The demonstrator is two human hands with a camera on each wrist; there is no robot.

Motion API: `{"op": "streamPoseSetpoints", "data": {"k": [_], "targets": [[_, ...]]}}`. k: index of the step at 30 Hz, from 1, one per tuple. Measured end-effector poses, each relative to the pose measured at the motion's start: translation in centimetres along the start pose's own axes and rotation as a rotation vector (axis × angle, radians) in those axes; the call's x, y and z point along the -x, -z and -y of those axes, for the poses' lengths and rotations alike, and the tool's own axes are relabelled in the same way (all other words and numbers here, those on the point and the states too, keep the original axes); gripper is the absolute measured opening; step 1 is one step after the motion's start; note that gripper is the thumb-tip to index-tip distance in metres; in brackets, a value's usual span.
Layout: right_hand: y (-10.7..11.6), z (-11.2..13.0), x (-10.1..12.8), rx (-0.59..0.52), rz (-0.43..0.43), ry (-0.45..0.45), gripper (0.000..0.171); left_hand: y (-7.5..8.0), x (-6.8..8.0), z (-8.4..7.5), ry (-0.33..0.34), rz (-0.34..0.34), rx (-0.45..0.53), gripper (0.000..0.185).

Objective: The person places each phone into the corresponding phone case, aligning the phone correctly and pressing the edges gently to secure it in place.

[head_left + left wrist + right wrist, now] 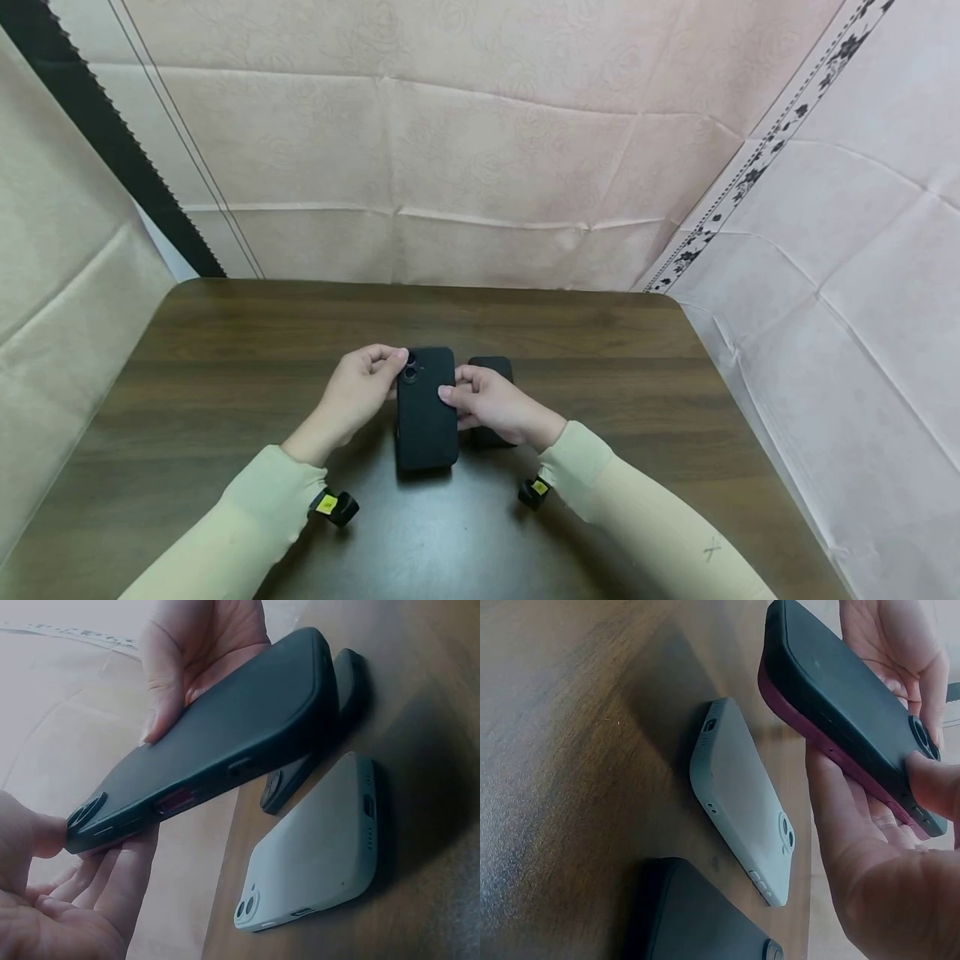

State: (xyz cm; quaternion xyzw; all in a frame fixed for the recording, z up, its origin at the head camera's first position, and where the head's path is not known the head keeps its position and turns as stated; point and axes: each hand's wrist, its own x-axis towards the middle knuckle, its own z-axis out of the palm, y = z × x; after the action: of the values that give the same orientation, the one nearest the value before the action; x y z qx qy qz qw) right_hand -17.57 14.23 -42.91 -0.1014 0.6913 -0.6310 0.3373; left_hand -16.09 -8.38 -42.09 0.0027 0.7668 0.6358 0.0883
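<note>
Above the table [225,350], held clear of the wood: black case [426,408], gripped at its camera end by left hand [358,396], fingers curled, thumb on top; pinched along its side by right hand [491,406]. Beneath it, flat on the wood: pale case [311,847], beside second black case [491,367].

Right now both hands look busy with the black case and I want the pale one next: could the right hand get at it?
Probably not yet: the right hand grips the black case, which hangs directly over the pale case on the table.
</note>
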Motion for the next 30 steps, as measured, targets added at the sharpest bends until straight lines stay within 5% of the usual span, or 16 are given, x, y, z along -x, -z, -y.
{"op": "streamPoseSetpoints", "data": {"k": [10, 23, 30], "targets": [[-0.19, -0.01, 0.20, -0.004, 0.004, 0.013, 0.025, -0.15, 0.25, -0.11, -0.039, -0.028, -0.048, 0.035], [0.04, -0.33, 0.11, 0.067, -0.023, 0.031, 0.022, -0.21, 0.09, 0.08, 0.006, 0.077, 0.038, 0.038], [-0.05, -0.28, 0.13, 0.068, -0.040, 0.025, 0.019, -0.48, 0.00, 0.22, 0.010, 0.057, 0.035, 0.039]]}}
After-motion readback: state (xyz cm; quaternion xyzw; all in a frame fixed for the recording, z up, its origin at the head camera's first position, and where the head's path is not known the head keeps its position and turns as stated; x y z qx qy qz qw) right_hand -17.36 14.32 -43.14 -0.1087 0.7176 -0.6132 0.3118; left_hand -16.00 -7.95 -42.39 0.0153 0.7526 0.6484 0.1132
